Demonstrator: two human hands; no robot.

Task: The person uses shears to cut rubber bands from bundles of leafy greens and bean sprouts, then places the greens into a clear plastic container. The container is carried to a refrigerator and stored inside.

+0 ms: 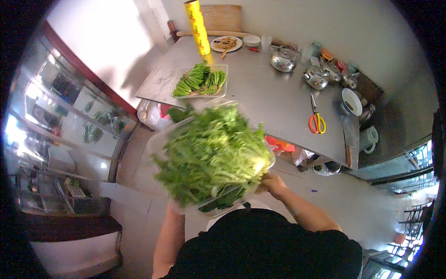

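Observation:
Between both hands I hold a clear plastic container point(158, 141) heaped with frilly leafy greens point(216, 153), in front of my body and short of the table's edge. Its outline is blurred. My right hand point(272, 185) grips the right side, near the pale stem end of the greens. At the near left corner, my left hand point(177, 206) supports the container, its fingers mostly hidden. Darker leaves point(223, 200) show through the near wall. Beyond, on the table, a second clear container point(225, 91) holds bundles of trimmed green vegetables point(198, 82).
The metal table point(258, 101) carries a yellow film roll point(198, 28), a plate of food point(234, 41), metal teapots point(284, 61), scissors point(316, 120), a white bowl point(352, 101) and a cleaver point(348, 139) at the right edge. A glass-doored display cabinet point(73, 115) stands left.

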